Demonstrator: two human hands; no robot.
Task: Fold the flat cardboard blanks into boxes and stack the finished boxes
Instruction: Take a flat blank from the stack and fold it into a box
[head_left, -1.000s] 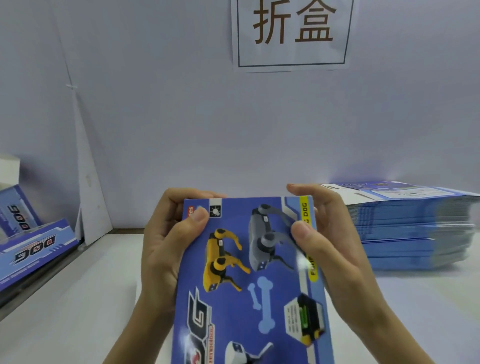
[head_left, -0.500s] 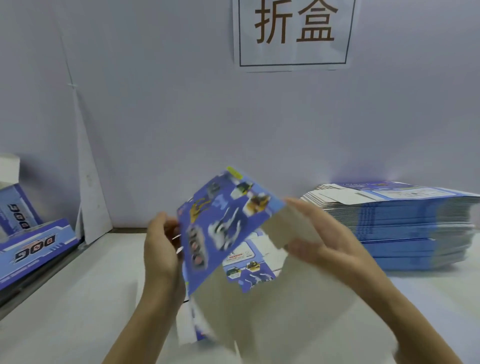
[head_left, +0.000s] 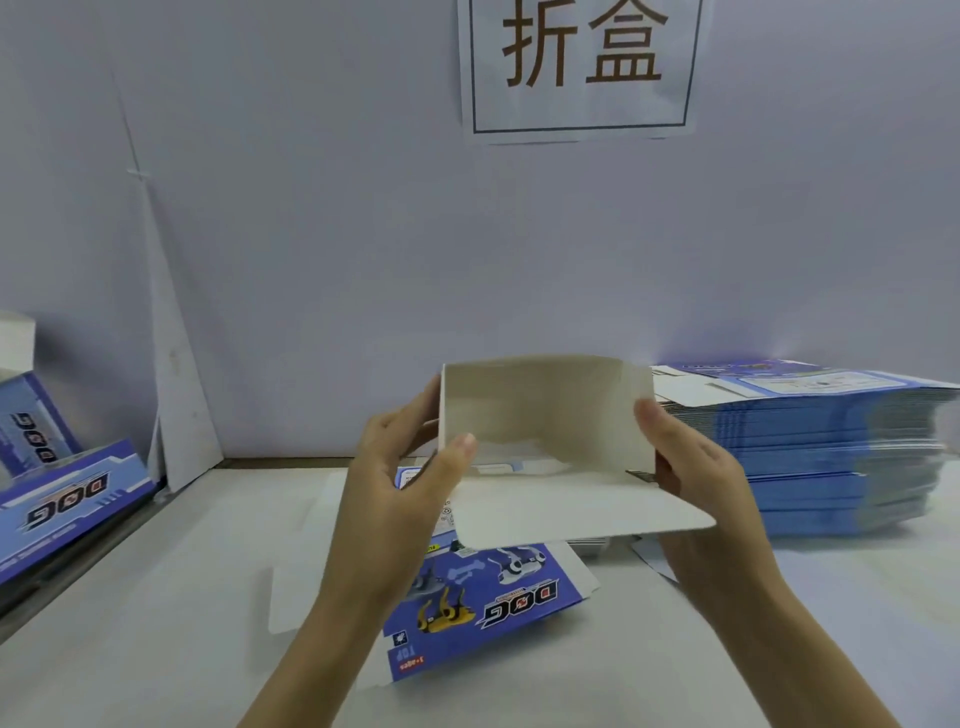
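I hold a cardboard box blank (head_left: 545, 410) above the table, opened into a tube so its white inside faces me, with a flap (head_left: 582, 512) hanging toward me. My left hand (head_left: 405, 483) grips its left edge, thumb inside. My right hand (head_left: 696, 467) grips the right edge, thumb on the inner wall. A blue printed blank (head_left: 483, 603) with dog pictures lies flat on the table under my hands. At the right stands a tall stack of flat blue blanks (head_left: 831, 447).
Finished blue boxes (head_left: 62, 499) marked DOG lie at the far left by the table's edge. A white board (head_left: 176, 395) leans in the back-left corner. A paper sign (head_left: 582, 62) hangs on the wall. The white table (head_left: 156, 623) spreads in front.
The blank was flat with its blue printed face toward me; it has been flipped and opened into a tube with the white inside facing me. Both hands shifted to its side edges.
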